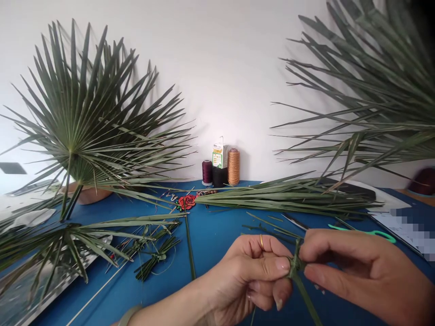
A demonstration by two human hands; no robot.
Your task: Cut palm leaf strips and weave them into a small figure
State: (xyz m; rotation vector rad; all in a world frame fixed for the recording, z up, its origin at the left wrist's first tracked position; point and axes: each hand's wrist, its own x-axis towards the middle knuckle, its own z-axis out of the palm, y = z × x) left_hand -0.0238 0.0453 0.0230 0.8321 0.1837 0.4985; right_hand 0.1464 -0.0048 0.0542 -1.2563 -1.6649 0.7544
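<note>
Low and right of centre, a small knotted piece of green palm leaf [295,267] is held between both hands. My left hand [260,271], with a ring on one finger, pinches its left side between thumb and forefinger. From the right, my right hand [356,267] closes its thumb and fingertips at the knot's other side. One strip hangs from the knot toward the bottom edge, and thin strips stick out at its upper left. The fingertips partly hide the knot.
Fan palm leaves [78,108] stand at the left, more [367,90] at the right. Cut strips [272,197] lie across the blue table [136,299]. Green-handled scissors [377,234] lie behind my right hand. Thread spools [234,166] stand by the wall; a tied leaf bundle [158,258] lies left.
</note>
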